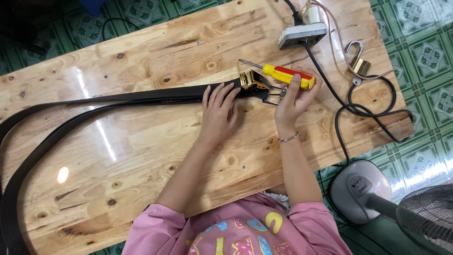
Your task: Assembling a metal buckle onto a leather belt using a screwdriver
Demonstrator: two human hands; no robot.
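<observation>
A long black belt (118, 99) lies across the wooden table (141, 151), looping off the left edge. Its gold and silver buckle (257, 82) rests near the table's middle right. My left hand (219, 111) lies flat with fingers spread, pressing on the belt just left of the buckle. My right hand (295, 97) grips a screwdriver (283, 73) with a yellow and red handle, its metal shaft pointing left above the buckle. The fingers of that hand also touch the buckle's silver frame.
A white power strip (302, 34) with a plug sits at the table's far edge, and a black cable (363, 106) curls over the right side. A brass padlock (358, 63) lies by it. A floor fan (377, 198) stands at lower right on green tiles.
</observation>
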